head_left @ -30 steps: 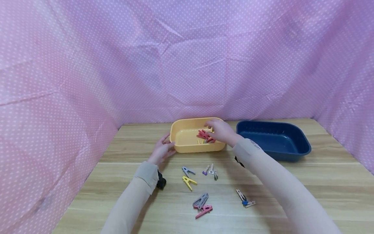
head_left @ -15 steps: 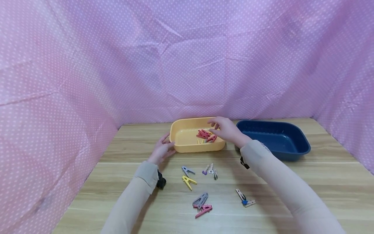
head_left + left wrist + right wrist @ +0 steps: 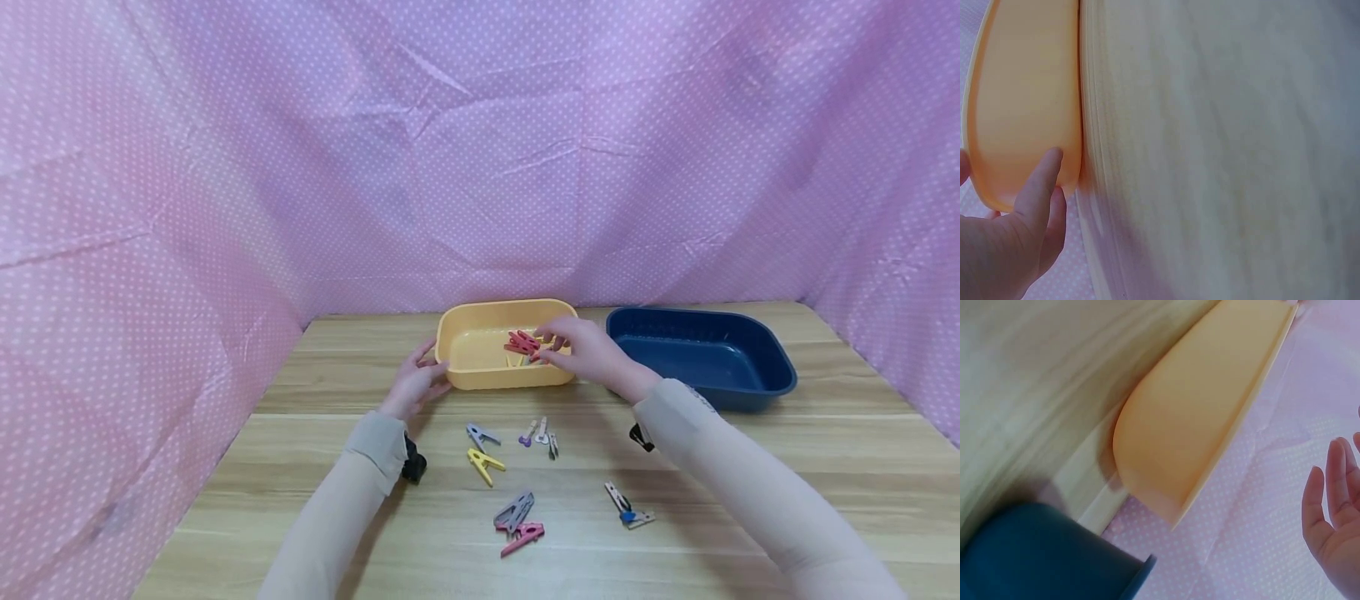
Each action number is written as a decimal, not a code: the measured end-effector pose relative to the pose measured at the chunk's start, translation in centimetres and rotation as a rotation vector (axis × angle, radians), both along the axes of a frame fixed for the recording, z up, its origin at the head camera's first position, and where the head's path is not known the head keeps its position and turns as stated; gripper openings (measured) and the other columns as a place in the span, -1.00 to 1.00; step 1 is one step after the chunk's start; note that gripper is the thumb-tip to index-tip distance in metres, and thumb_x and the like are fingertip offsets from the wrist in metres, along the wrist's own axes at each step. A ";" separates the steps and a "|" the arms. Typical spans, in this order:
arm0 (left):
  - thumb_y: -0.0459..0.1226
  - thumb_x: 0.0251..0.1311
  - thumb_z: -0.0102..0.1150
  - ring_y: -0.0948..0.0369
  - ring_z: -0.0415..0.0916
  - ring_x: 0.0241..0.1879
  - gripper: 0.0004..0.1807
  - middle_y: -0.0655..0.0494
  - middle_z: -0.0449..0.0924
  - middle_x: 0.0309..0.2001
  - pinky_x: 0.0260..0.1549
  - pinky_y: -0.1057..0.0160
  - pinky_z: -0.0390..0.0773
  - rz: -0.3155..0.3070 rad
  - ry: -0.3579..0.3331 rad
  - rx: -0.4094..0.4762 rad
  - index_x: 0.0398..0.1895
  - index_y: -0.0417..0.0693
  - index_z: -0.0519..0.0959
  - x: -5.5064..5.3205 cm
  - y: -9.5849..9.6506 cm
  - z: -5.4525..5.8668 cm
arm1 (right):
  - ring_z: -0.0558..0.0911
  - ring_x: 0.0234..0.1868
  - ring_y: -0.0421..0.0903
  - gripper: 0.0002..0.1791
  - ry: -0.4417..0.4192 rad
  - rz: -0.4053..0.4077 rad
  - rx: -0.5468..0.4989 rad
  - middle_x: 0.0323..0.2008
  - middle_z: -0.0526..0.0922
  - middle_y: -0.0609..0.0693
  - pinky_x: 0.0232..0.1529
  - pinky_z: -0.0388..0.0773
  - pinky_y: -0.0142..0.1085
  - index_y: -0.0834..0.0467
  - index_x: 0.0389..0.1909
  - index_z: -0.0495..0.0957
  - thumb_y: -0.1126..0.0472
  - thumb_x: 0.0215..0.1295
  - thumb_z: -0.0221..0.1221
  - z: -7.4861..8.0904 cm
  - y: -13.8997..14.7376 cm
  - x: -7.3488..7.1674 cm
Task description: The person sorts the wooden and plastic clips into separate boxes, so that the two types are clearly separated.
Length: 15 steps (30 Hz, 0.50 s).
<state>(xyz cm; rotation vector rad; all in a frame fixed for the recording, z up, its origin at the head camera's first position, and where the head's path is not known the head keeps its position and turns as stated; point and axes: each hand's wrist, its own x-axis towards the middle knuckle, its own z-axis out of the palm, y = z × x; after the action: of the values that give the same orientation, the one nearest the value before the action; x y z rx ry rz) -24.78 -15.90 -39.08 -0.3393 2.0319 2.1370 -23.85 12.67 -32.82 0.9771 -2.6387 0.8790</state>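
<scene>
My left hand (image 3: 412, 387) is at the left end of the yellow plastic basin (image 3: 517, 380). Its thumb (image 3: 1040, 187) lies straight along the near wall in the left wrist view, with other fingers round the end. Over the basin's right end is my right hand (image 3: 588, 350), fingers slightly bent and apart. Beneath its fingertips lie red clothespins (image 3: 520, 342), with some yellow ones (image 3: 512, 361) beside them on the basin floor. In the right wrist view the right hand (image 3: 1341, 519) shows spread fingers with nothing between them, above the basin's rim.
A dark blue basin (image 3: 697, 379) stands to the right. On the wooden table lie a yellow clothespin (image 3: 484, 464), a blue-grey one (image 3: 481, 436), grey ones (image 3: 515, 510), a pink one (image 3: 522, 540), small clips (image 3: 542, 432) and wooden clothespins (image 3: 618, 498). Pink dotted cloth (image 3: 480, 167) hangs behind.
My right hand and forearm have shifted right and a little toward me, over the yellow basin's right end. My left hand has stayed at its left end. The clothespins on the table look the same.
</scene>
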 end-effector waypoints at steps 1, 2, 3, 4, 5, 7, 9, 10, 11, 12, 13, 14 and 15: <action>-0.45 0.31 -0.01 0.07 0.43 -0.02 -0.31 -0.17 0.27 0.13 0.15 0.02 0.48 -0.001 0.001 -0.003 0.47 0.09 0.09 0.0 0.0 0.0 | 0.61 -0.26 0.01 -0.71 0.010 0.017 0.001 -0.22 0.65 0.10 -0.22 0.63 -0.15 0.24 -0.09 0.60 0.27 0.15 0.30 -0.1 -0.1 0.2; -0.44 0.31 -0.01 0.08 0.44 -0.03 -0.31 -0.16 0.27 0.13 0.15 0.02 0.48 -0.003 0.001 -0.006 0.47 0.09 0.08 0.0 0.0 0.0 | 0.61 -0.26 0.00 -0.72 0.018 0.033 0.001 -0.22 0.65 0.08 -0.22 0.63 -0.16 0.23 -0.10 0.60 0.27 0.15 0.30 -0.2 -0.1 0.5; -0.44 0.30 -0.01 0.09 0.44 -0.04 -0.31 -0.15 0.27 0.12 0.15 0.03 0.49 -0.001 -0.002 -0.005 0.47 0.10 0.09 -0.1 0.0 0.1 | 0.62 -0.26 -0.02 -0.73 0.022 0.046 -0.004 -0.23 0.65 0.06 -0.22 0.64 -0.16 0.22 -0.12 0.61 0.27 0.14 0.31 -0.2 -0.2 0.7; -0.45 0.31 -0.01 0.10 0.44 -0.05 -0.31 -0.15 0.27 0.12 0.15 0.03 0.48 -0.003 0.000 -0.005 0.47 0.10 0.09 -0.1 -0.1 0.1 | 0.62 -0.27 -0.03 -0.74 0.023 0.060 -0.008 -0.24 0.65 0.05 -0.21 0.64 -0.16 0.21 -0.13 0.61 0.27 0.14 0.31 -0.3 -0.3 0.9; -0.45 0.31 -0.01 0.10 0.44 -0.06 -0.31 -0.15 0.27 0.12 0.16 0.02 0.48 -0.005 0.001 -0.004 0.47 0.09 0.08 -0.1 -0.1 0.1 | 0.61 -0.27 -0.05 -0.74 0.024 0.070 -0.013 -0.24 0.65 0.04 -0.20 0.64 -0.16 0.20 -0.12 0.61 0.26 0.14 0.31 -0.3 -0.3 1.2; -0.45 0.31 -0.02 0.09 0.43 -0.05 -0.31 -0.16 0.26 0.13 0.17 0.01 0.46 -0.009 0.002 -0.001 0.47 0.08 0.07 -0.2 -0.1 0.1 | 0.60 -0.26 -0.08 -0.75 0.023 0.085 -0.018 -0.25 0.64 0.01 -0.18 0.63 -0.17 0.18 -0.13 0.61 0.27 0.14 0.31 -0.3 -0.4 1.6; -0.45 0.31 -0.02 0.08 0.43 -0.04 -0.30 -0.16 0.26 0.14 0.18 0.00 0.45 -0.007 0.000 0.001 0.47 0.08 0.07 -0.2 -0.1 0.1 | 0.57 -0.26 -0.08 -0.74 0.027 0.097 -0.029 -0.27 0.63 0.01 -0.19 0.62 -0.14 0.19 -0.13 0.61 0.30 0.13 0.31 -0.4 -0.5 2.0; -0.45 0.31 -0.02 0.08 0.43 -0.04 -0.31 -0.17 0.26 0.14 0.18 0.00 0.45 -0.007 -0.001 0.001 0.47 0.08 0.07 -0.2 -0.1 0.1 | 0.56 -0.26 -0.10 -0.73 0.041 0.100 -0.026 -0.27 0.62 0.00 -0.21 0.62 -0.15 0.19 -0.13 0.60 0.31 0.11 0.32 -0.5 -0.5 2.2; -0.45 0.31 -0.02 0.08 0.43 -0.04 -0.31 -0.16 0.26 0.14 0.17 0.00 0.45 -0.004 -0.004 -0.001 0.47 0.08 0.07 -0.2 -0.1 0.2 | 0.56 -0.26 -0.11 -0.72 0.043 0.104 -0.029 -0.26 0.62 0.01 -0.21 0.62 -0.15 0.19 -0.12 0.60 0.31 0.10 0.32 -0.5 -0.6 2.5; -0.45 0.31 -0.02 0.09 0.43 -0.04 -0.31 -0.16 0.26 0.14 0.17 0.00 0.46 -0.003 -0.005 -0.005 0.47 0.08 0.07 -0.1 -0.1 0.2 | 0.55 -0.26 -0.12 -0.71 0.042 0.108 -0.029 -0.25 0.63 0.01 -0.22 0.62 -0.16 0.19 -0.12 0.60 0.32 0.10 0.32 -0.5 -0.6 2.7; -0.44 0.32 -0.02 0.09 0.43 -0.05 -0.31 -0.17 0.26 0.14 0.17 0.00 0.46 -0.004 -0.005 -0.010 0.47 0.08 0.07 -0.1 -0.1 0.2 | 0.55 -0.26 -0.12 -0.71 0.047 0.110 -0.027 -0.25 0.63 0.01 -0.23 0.63 -0.18 0.20 -0.12 0.60 0.31 0.09 0.33 -0.5 -0.7 2.9; -0.44 0.31 -0.02 0.10 0.44 -0.06 -0.31 -0.16 0.26 0.14 0.16 0.01 0.47 -0.002 -0.006 -0.013 0.47 0.09 0.08 -0.1 -0.1 0.3 | 0.55 -0.26 -0.12 -0.71 0.043 0.115 -0.026 -0.24 0.63 0.03 -0.24 0.63 -0.18 0.20 -0.12 0.59 0.30 0.10 0.32 -0.5 -0.7 3.1; -0.44 0.31 -0.01 0.10 0.45 -0.07 -0.31 -0.16 0.27 0.13 0.15 0.02 0.48 0.000 -0.008 -0.016 0.47 0.09 0.09 -0.1 0.0 0.3 | 0.55 -0.26 -0.13 -0.71 0.044 0.117 -0.022 -0.23 0.63 0.03 -0.24 0.63 -0.20 0.19 -0.12 0.59 0.29 0.10 0.32 -0.5 -0.8 3.2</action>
<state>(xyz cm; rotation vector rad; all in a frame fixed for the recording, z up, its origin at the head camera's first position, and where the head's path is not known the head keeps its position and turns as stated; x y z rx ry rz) -24.86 -15.94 -38.79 -0.3502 2.0453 2.1171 -20.60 11.89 -33.34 1.1423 -2.5514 0.8987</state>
